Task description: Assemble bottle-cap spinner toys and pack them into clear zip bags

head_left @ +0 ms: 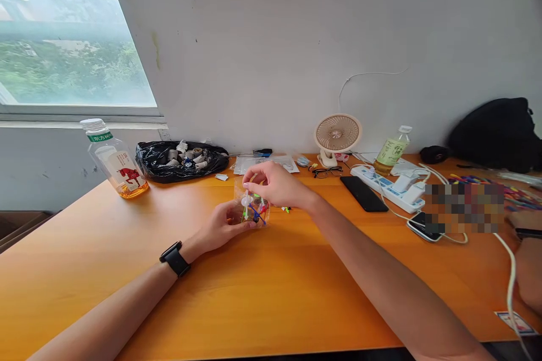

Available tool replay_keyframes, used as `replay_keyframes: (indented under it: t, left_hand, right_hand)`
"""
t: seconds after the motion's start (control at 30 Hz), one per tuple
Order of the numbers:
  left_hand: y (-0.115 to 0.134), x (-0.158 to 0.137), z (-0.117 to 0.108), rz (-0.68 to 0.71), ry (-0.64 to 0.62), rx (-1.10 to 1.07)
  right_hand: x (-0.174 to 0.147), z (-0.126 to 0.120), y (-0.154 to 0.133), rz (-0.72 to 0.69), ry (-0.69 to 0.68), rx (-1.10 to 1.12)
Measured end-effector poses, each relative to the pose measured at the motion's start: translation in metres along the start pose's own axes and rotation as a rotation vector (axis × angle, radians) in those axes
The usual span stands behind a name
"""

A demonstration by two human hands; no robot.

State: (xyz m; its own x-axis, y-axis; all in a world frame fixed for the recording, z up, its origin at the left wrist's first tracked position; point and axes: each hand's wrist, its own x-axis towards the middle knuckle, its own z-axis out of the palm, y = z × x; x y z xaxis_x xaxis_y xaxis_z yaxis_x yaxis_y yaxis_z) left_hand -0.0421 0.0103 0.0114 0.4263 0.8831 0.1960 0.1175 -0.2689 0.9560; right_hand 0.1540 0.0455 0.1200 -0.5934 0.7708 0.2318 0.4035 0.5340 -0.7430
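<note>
One bag [238, 189], coloured bits [257, 215] inside, gripped by left hand [223, 221]. One white stick [247, 212] pinched by right hand [273, 183].

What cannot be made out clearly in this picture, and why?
Head view:
Parts in the bag: too small to count, partly behind the left hand.
What the right hand pinches, if anything: too small.
Things behind the pixelated patch: masked.
Another person: cut off by right edge.
Card print: too small, crossed by cable.
</note>
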Motion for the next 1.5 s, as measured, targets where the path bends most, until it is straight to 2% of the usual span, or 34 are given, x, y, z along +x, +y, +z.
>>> replay_keyframes:
  t: [0.23, 0.33, 0.53, 0.63, 0.73, 0.8, 0.97, 1.07, 1.17, 1.4, 1.5]
  left_hand:
    - [-0.001, -0.001, -0.001, 0.007, -0.016, 0.054]
    - [-0.001, -0.001, -0.002, 0.021, -0.018, 0.086]
    - [0.006, -0.001, 0.001, -0.015, -0.034, -0.090]
    - [0.012, -0.002, 0.006, -0.054, -0.009, -0.164]
    - [0.017, -0.004, 0.010, -0.101, -0.007, -0.233]
    - [0.019, -0.006, 0.013, -0.120, -0.025, -0.283]
    - [0.022, -0.008, 0.023, -0.136, -0.030, -0.342]
    - [0.023, -0.007, 0.028, -0.168, -0.028, -0.357]
    - [0.023, -0.006, 0.031, -0.170, -0.025, -0.317]
    - [0.017, -0.008, 0.032, -0.207, -0.031, -0.359]
    - [0.019, -0.008, 0.032, -0.189, -0.015, -0.300]
  right_hand:
    - [-0.005, -0.018, -0.004, -0.031, -0.086, -0.164]
    - [-0.007, -0.022, -0.004, -0.092, -0.055, -0.150]
    - [-0.012, -0.018, -0.011, -0.146, -0.133, -0.205]
    - [-0.013, -0.023, -0.017, -0.174, -0.015, -0.254]
    - [-0.016, -0.033, -0.013, -0.178, 0.229, -0.267]
    - [-0.023, -0.035, 0.000, -0.129, 0.300, -0.213]
    - [-0.057, -0.009, 0.046, 0.076, 0.025, 0.268]
    - [-0.075, 0.008, 0.063, 0.104, 0.110, 0.379]
    - [-0.084, 0.015, 0.068, 0.116, 0.195, 0.414]
    - [-0.083, 0.021, 0.069, 0.109, 0.322, 0.493]
    - [-0.084, 0.022, 0.070, 0.099, 0.324, 0.492]
